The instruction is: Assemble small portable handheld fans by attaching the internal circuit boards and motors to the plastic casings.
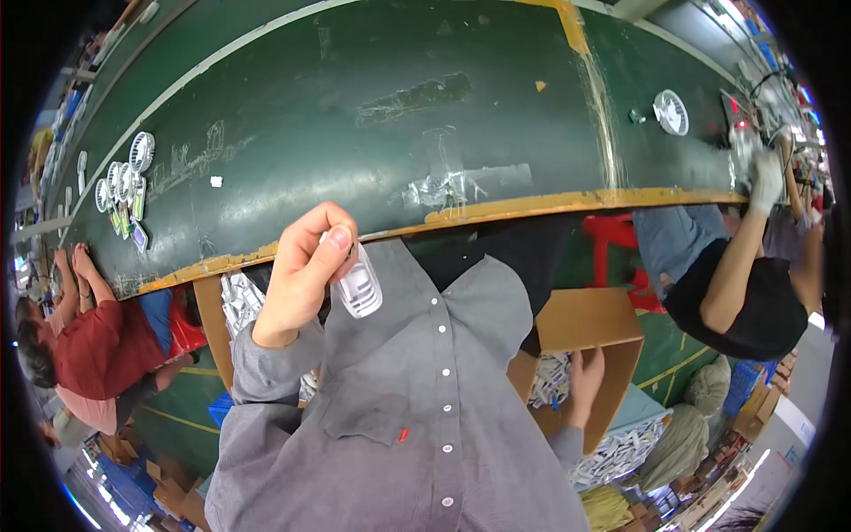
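Note:
My left hand (306, 266) is raised in front of my chest at the table's near edge. Its thumb and fingers pinch a small white plastic housing (362, 288), rounded at the end and marked by several dark slots. My right hand (585, 381) is down at my right side, inside an open cardboard box (585, 319). Beside it in that box lie many white plastic pieces (550, 377). Its fingers are partly hidden, so whether they hold a piece cannot be made out.
A long green table (355, 142) has a worn yellow near edge. Several white handheld fans (120, 182) lie at its left; a round fan part (671, 113) is at the right. Another box (211, 324) of white pieces stands left. Co-workers sit on both sides, one with a gloved hand (767, 182).

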A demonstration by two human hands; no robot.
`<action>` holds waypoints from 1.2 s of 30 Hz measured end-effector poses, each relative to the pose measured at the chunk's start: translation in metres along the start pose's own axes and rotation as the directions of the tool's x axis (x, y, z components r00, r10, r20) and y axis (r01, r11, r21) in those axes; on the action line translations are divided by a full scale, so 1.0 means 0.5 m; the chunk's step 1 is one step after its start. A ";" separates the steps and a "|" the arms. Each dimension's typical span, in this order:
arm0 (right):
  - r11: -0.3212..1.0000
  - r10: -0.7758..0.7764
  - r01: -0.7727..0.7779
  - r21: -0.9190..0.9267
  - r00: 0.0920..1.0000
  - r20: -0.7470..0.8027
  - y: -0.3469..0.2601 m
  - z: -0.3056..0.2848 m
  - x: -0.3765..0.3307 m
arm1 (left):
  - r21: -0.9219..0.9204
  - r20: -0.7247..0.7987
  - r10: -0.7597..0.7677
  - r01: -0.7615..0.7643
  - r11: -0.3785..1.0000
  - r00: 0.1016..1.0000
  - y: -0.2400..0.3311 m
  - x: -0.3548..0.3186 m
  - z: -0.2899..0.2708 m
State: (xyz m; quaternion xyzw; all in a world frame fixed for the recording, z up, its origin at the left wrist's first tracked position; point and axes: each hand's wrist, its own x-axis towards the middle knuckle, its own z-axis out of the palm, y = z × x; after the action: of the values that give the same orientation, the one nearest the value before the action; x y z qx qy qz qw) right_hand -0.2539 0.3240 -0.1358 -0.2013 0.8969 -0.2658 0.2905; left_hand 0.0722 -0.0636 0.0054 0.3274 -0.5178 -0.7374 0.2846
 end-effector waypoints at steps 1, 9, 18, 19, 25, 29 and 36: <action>0.962 -0.170 0.138 -0.235 0.978 -0.123 -0.050 0.063 0.007 | 0.023 -0.005 0.017 -0.017 1.000 1.000 0.009 -0.001 0.008; 0.317 -0.246 0.877 -0.360 0.443 0.862 -0.367 0.317 0.267 | 0.177 -0.072 0.041 -0.028 0.984 0.997 0.071 -0.019 0.022; 0.494 -0.617 0.867 0.055 0.306 0.725 -0.382 0.292 0.121 | 0.183 -0.291 0.084 -0.031 0.983 0.953 0.044 -0.083 -0.064; 0.339 -0.711 0.918 0.205 0.107 0.695 -0.310 0.316 0.078 | 0.180 -0.282 0.085 -0.035 0.983 0.956 0.043 -0.074 -0.053; 0.057 -0.895 0.438 -0.897 0.421 0.148 -0.229 0.203 0.445 | 0.264 -0.269 0.108 -0.034 0.964 0.957 0.061 -0.054 -0.041; 0.064 -0.908 0.996 -0.062 0.084 0.410 -0.393 0.210 0.242 | 0.243 -0.315 0.146 -0.069 0.968 0.938 0.062 -0.073 -0.059; -0.271 -0.640 0.957 0.102 -0.259 0.723 -0.577 0.218 0.211 | 0.263 -0.377 0.141 -0.040 0.964 0.915 0.059 -0.100 -0.068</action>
State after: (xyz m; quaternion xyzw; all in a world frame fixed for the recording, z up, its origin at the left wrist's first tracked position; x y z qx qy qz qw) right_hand -0.2049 0.0060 -0.0836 -0.9319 0.3279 -0.0457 0.1481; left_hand 0.1323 -0.0543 0.0342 0.4772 -0.5535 -0.5717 0.3729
